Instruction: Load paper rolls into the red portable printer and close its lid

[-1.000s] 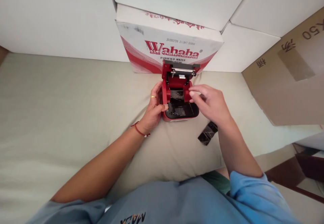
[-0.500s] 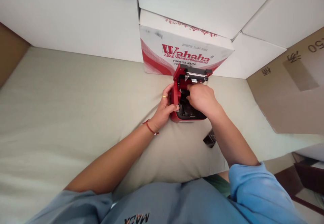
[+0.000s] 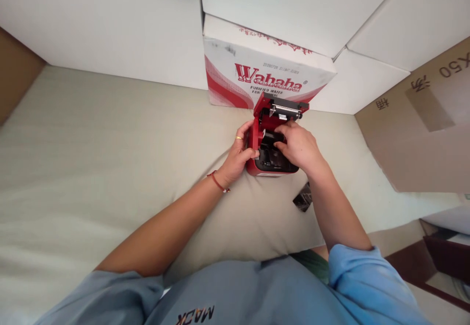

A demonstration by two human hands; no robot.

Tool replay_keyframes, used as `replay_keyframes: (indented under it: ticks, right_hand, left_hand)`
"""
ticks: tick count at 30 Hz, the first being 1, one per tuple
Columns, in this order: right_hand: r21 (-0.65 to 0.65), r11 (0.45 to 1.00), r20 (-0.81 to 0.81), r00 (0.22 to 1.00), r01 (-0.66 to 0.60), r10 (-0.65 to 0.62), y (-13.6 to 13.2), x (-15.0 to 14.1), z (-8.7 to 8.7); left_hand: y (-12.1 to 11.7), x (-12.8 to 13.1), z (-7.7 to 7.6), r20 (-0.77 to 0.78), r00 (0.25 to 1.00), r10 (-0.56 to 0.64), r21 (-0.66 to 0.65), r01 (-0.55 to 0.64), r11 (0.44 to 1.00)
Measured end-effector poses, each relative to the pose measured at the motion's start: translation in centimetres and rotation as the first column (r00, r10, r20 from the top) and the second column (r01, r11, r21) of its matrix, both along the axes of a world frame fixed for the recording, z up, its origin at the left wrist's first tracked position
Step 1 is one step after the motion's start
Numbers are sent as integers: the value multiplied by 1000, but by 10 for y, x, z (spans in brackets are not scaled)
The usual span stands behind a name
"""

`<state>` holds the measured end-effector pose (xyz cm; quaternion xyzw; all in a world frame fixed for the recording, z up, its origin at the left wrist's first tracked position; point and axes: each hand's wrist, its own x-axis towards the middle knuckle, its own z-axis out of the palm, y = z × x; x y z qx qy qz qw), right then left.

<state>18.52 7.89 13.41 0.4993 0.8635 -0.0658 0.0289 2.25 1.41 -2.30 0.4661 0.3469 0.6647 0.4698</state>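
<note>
A small red and black label printer [image 3: 272,172] stands on the pale green sheet with its lid [image 3: 282,105] raised. My left hand [image 3: 238,154] is wrapped round the printer's left side, its thumb on the front left corner. Inside the open bay lies a shiny black roll [image 3: 270,137], its pale end showing at the left. My right hand [image 3: 299,146] reaches in from the right and pinches the roll's right end between thumb and fingers, which partly hide it. A crumpled black strip [image 3: 303,197] lies on the sheet beside my right forearm.
Right behind the printer stands a white and red Wahaha water carton [image 3: 270,73]. White boxes [image 3: 110,31] line the back. A brown cardboard box [image 3: 422,134] stands at the right, and the pale green sheet [image 3: 121,144] stretches to the left.
My right hand has moved from the printer's right edge into its bay and onto the black roll, whose pale end now shows. My left hand keeps its hold. The view has shifted slightly.
</note>
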Motion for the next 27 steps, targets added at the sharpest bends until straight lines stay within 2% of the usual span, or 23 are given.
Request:
replay_keyframes:
  ticks: [2,5,7,9,13,15,17,18,20,23,25,26,27]
  right_hand:
    - [26,999,-74,997,32,-30,2,-2,-4]
    - [17,998,-301,952,65,-57,-4,1,-6]
    - [-83,995,-472,878,48,-82,-16,12,0]
    - [-237,972,-616,774,-4,-147,-33,33,13]
    - [-484,857,-755,579,-175,-308,-64,93,38]
    - [-577,771,-725,602,-267,-334,-72,113,37]
    - [-657,698,-632,714,-285,-303,-78,118,22]
    - [-675,688,-578,771,-267,-268,-82,116,12]
    - [-641,733,-521,831,-229,-196,-90,105,-13]
    - [-502,842,-568,810,-199,-148,-102,97,-43]
    - [-388,920,-571,796,-48,-199,-104,107,-53]
    - [-306,949,-545,803,78,-241,-102,115,-56]
    - [-212,955,-510,811,207,-289,-99,126,-58]
  left_hand:
    - [0,0,0,-11,1000,-4,7,4,1000]
    - [0,0,0,-7,1000,-2,3,2,1000]
    - [-1,0,1,5,1000,1,0,-1,1000]
    - [-1,0,2,22,1000,-6,-2,6,1000]
    - [-1,1,3,54,998,-21,-3,21,1000]
    - [-1,2,2,55,998,-21,0,21,1000]
    - [0,2,1,36,999,-13,3,13,1000]
    - [0,2,0,23,1000,-6,5,6,1000]
    - [0,1,0,5,1000,4,8,-4,1000]
    - [-1,1,1,12,1000,0,12,0,1000]
    - [-2,0,2,28,1000,-4,12,4,1000]
    - [-2,0,2,37,999,-5,11,5,1000]
    - [-2,1,3,47,999,-5,8,5,1000]
